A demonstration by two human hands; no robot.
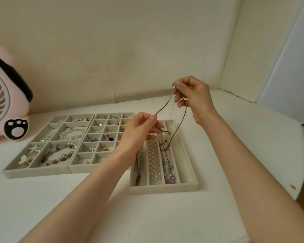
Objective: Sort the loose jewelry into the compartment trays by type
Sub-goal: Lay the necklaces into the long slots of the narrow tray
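On my head camera feed, both hands are raised over the white tabletop. My right hand pinches the top of a brown cord necklace between thumb and fingertips; my left hand, lower down, has its fingers closed on one strand. The beaded bottom loop hangs over the long-slot tray, above the slot with the pink-pendant chain – I cannot tell whether it touches. A pearl necklace fills the next slot to the left. Farther left sit the earring grid tray and the bracelet tray – a pink fan stands behind them
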